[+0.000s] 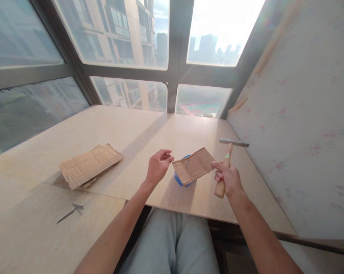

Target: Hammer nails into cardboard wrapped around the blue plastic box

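My right hand grips the wooden handle of a hammer, its metal head pointing away from me. The thumb and forefinger of that hand also reach the right corner of a creased corrugated cardboard piece. Beneath the cardboard a blue object shows in part; most of it is hidden. A thin dark nail-like piece appears on the cardboard's left part. Just left of the cardboard, my left hand is closed in a pinch. Something small and dark shows at its fingertips, too small to name.
On the left of the wooden table lies a stack of cardboard pieces. Nearer to me are several loose nails. Windows stand along the back, and a flowered wall rises on the right.
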A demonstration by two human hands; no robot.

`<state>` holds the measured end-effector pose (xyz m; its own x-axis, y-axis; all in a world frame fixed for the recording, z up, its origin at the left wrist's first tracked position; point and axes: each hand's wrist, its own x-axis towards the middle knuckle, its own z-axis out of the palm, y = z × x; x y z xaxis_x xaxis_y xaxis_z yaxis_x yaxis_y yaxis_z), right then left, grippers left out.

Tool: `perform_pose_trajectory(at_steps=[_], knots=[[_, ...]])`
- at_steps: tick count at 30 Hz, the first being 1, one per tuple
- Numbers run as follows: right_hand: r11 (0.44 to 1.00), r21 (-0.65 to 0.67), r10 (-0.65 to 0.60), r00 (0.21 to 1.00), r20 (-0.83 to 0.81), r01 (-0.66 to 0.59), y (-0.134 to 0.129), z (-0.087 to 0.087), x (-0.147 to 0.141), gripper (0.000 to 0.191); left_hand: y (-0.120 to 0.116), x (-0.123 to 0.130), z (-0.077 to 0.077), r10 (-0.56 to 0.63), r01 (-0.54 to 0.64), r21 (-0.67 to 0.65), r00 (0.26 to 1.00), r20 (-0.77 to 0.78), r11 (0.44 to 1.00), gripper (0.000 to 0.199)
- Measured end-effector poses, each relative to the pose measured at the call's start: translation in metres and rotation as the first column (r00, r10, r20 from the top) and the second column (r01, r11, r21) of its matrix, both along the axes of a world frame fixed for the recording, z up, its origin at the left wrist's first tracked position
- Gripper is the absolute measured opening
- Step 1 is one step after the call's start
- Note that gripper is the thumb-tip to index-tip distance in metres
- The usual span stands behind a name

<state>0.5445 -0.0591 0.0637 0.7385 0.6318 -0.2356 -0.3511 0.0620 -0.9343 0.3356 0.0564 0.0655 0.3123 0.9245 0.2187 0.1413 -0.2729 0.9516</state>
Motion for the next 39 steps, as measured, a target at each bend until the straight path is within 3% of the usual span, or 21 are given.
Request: perform_pose_trajectory(at_steps=[3,6,11,16,22,33,39], knots=[[1.000,-0.006,0.001,1.000,-0.026,-0.001,0.003,0.002,-0.002,0.043,-0.011,-0.004,-0.004,0.084,-0.078,-0.072,0.993,0.080,0.994,0.025],[1.000,0.004,-0.017,0.998,-0.064,0.017,0.006,0.006,-0.004,0.041,-0.025,-0.009,-0.013,0.175,-0.121,-0.240,0.960,0.219,0.963,0.033],[1.000,0.012,-0.025,0.993,-0.111,0.026,0.009,0.010,-0.008,0.037,-0.049,-0.003,-0.029,0.403,-0.132,-0.569,0.832,0.382,0.812,0.030],[1.000,0.012,-0.012,0.987,-0.160,0.014,0.008,0.007,-0.010,0.031,-0.060,0.011,-0.033,0.488,-0.135,-0.665,0.786,0.380,0.735,0.024],[0.999,0.024,-0.035,0.974,-0.224,0.041,0.003,0.003,-0.014,0.027,-0.047,0.022,-0.036,0.472,-0.196,-0.599,0.810,0.348,0.777,0.025],[0.990,-0.015,-0.135,0.930,-0.341,0.139,0.003,0.000,-0.020,0.026,-0.024,0.025,-0.031,0.314,-0.148,-0.490,0.909,0.275,0.859,0.027],[0.989,-0.032,-0.143,0.918,-0.370,0.142,0.007,-0.001,-0.019,0.031,-0.012,0.028,-0.028,0.255,-0.119,-0.485,0.940,0.226,0.866,0.028]])
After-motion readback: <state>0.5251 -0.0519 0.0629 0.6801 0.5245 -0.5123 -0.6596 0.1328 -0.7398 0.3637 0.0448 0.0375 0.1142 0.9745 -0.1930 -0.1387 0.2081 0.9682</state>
